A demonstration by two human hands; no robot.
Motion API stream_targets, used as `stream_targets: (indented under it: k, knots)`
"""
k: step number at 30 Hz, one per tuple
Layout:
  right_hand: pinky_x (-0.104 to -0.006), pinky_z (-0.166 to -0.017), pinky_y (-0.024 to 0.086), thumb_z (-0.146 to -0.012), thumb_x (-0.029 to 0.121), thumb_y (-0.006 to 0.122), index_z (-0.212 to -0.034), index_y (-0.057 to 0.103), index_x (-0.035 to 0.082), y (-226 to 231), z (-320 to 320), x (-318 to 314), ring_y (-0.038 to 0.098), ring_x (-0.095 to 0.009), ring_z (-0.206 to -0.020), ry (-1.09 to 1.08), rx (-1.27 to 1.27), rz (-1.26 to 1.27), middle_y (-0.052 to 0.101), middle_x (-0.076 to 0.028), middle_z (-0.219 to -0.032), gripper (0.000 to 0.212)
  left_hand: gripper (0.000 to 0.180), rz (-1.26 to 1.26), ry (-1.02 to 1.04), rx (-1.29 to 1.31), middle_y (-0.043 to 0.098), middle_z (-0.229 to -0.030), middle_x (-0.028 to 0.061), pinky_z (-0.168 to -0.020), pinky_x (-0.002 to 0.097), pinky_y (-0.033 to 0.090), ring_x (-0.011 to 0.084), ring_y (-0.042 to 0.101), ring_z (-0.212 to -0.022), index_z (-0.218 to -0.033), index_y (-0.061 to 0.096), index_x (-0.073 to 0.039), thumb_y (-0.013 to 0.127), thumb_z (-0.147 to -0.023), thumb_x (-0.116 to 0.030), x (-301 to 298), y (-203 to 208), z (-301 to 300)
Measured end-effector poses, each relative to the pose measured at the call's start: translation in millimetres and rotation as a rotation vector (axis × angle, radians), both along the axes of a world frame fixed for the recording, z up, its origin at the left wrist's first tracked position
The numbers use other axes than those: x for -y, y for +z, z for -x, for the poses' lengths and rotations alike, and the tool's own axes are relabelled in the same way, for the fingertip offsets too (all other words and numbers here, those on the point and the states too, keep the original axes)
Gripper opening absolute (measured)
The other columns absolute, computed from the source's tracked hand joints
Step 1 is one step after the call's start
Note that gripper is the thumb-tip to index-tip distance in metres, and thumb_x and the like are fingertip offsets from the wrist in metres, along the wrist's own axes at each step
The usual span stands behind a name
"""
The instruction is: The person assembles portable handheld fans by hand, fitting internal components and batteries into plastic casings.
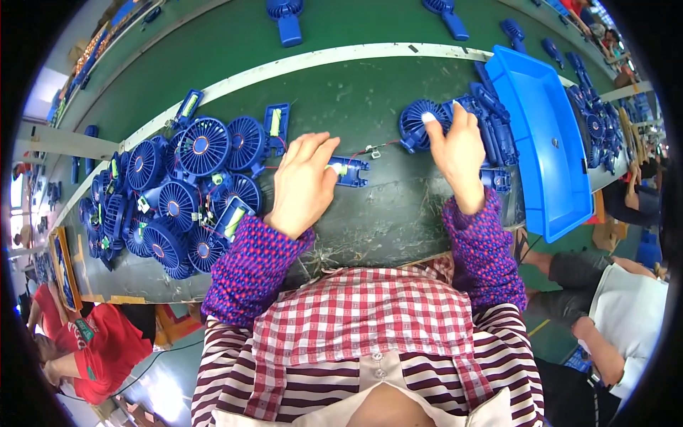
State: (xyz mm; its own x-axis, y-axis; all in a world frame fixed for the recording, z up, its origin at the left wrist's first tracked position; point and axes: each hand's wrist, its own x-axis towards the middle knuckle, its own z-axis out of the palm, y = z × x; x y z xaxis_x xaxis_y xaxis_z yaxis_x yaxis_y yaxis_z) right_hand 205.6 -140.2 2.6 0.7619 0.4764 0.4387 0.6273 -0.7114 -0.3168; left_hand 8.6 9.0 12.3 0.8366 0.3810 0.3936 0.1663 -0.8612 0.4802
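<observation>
My left hand (302, 185) is closed on the end of an opened blue fan handle (352, 173), with its thumb over the near end. A pale green battery shows inside the handle, and thin wires run from it to a small connector (374, 151). Toward the right, my right hand (459, 156) grips a round blue fan (413, 124), its thumb on the grille and its fingers curled by the fan's right side. Beside that hand lies a stack of blue handle shells (496, 128).
A heap of blue fans (174, 203) with exposed batteries and wires fills the table's left. An empty-looking blue bin (544, 142) stands at right. Beyond a white rail (341, 53), finished-looking fans (287, 21) lie on a green surface. Other people sit at both sides.
</observation>
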Motion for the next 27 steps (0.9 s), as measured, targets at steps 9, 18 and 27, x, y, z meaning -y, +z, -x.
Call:
stream_targets:
  k: [9, 18, 27]
  knots:
    - [-0.0414, -0.08, 0.047, -0.058, 0.037, 0.077, -0.13, 0.03, -0.005, -7.9, 0.6, -36.9, 0.047, -0.037, -0.104, 0.145, -0.09, 0.229, 0.045, -0.022, -0.115, 0.095, 0.028, 0.153, -0.021, -0.515, 0.06, -0.089, 0.0189, -0.07, 0.0436, 0.046, 0.0353, 0.06, -0.08, -0.086, 0.059, 0.001, 0.069, -0.067, -0.016, 20.3, -8.9, -27.0]
    - [-0.038, -0.089, 0.046, -0.074, 0.018, 0.067, -0.128, 0.038, 0.003, -26.8, 18.1, -37.2, 0.054, -0.023, -0.102, 0.475, -1.461, -1.382, 0.052, -0.01, -0.114, 0.063, 0.029, 1.775, -0.229, -0.376, 0.063, -0.087, 0.0154, -0.064, 0.0371, 0.053, 0.0281, 0.063, -0.072, -0.105, 0.049, 0.002, 0.053, -0.081, -0.014, 29.3, -9.8, -35.1]
    - [-0.0624, -0.095, 0.034, -0.082, 0.037, 0.054, -0.125, 0.038, 0.0, -24.2, 23.8, -37.9, 0.043, -0.042, -0.115, 0.462, -1.825, -1.591, 0.044, -0.022, -0.125, 0.059, 0.053, 2.192, -0.208, -0.277, 0.062, -0.09, 0.0141, -0.062, 0.0368, 0.053, 0.0239, 0.062, -0.069, -0.106, 0.051, -0.001, 0.045, -0.088, -0.05, 39.7, -22.6, -32.7]
